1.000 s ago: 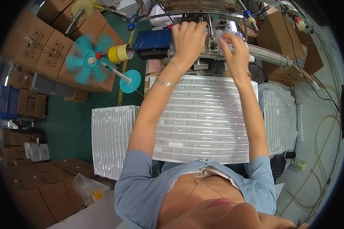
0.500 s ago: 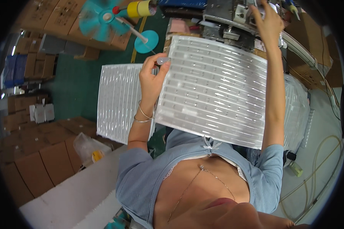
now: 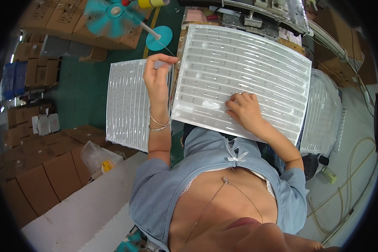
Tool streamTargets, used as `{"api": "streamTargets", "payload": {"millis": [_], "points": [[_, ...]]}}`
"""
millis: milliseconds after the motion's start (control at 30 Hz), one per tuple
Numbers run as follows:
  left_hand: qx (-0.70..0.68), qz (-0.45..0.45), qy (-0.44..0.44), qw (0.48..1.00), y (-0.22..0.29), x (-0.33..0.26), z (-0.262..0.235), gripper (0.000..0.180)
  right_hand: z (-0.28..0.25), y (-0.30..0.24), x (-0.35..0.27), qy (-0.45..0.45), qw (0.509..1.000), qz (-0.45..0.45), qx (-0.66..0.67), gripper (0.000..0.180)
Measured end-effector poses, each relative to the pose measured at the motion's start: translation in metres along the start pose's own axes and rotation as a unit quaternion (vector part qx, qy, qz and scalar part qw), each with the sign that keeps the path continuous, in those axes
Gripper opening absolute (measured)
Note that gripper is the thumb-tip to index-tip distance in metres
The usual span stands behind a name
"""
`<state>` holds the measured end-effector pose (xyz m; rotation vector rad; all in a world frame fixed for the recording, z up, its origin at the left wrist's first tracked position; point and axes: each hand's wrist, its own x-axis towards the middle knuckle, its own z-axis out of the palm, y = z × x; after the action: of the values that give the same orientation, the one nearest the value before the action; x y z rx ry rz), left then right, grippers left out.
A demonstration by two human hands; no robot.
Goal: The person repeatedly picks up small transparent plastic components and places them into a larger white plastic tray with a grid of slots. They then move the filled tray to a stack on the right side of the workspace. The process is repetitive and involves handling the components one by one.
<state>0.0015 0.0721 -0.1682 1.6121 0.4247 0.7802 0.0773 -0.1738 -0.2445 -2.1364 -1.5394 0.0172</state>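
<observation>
My left hand [image 3: 156, 82] pinched a small translucent piece [image 3: 158, 64]. Right hand [image 3: 248, 112] curled over the ribbed tray [image 3: 239, 63]; couldn't tell its grip.

Right hand [image 3: 248, 112] over white tray [image 3: 243, 63], teal fan [image 3: 115, 12]

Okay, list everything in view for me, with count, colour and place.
Ribbed tray: one, silvery white, centre
Side tray: at least one, silvery, left
Plastic-wrapped tray: count unclear, silvery, right
Fan: one, teal, upper left
Tape roll: at least one, yellow, top edge
Machine: one, metallic grey, top, cut off
Cardboard boxes: many, brown, left and upper right
Plastic bag: one, clear, lower left
Hose: count unclear, yellowish, lower right
Small piece: one, pale translucent, in the left hand
Bangles: at least two, silver, left wrist
Top: one, light blue, lower centre
Left hand: one, bare, left of the ribbed tray
Right hand: one, bare, over the ribbed tray
</observation>
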Motion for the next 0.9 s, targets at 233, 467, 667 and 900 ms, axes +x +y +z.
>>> {"api": "streamTargets", "payload": {"millis": [233, 467, 667, 900], "points": [[-0.036, 0.077, -0.055, 0.995, 0.01, 0.025, 0.032, 0.019, -0.027, 0.016, 0.02, 0.054, 0.963, 0.1, 0.245, 0.018], [0.172, 0.18, -0.13, 0.96, -0.015, 0.043, 0.079, 0.008, -0.059, 0.083, 0.019, 0.188, 0.893, 0.258, 0.316, 0.017], [0.275, 0.203, -0.124, 0.932, -0.022, 0.062, 0.108, 0.009, -0.085, 0.117, 0.022, 0.29, 0.868, 0.25, 0.316, 0.021], [0.331, 0.325, -0.043, 0.885, -0.018, 0.109, 0.166, 0.029, -0.112, 0.136, 0.029, 0.363, 0.814, 0.313, 0.328, 0.023]]}}
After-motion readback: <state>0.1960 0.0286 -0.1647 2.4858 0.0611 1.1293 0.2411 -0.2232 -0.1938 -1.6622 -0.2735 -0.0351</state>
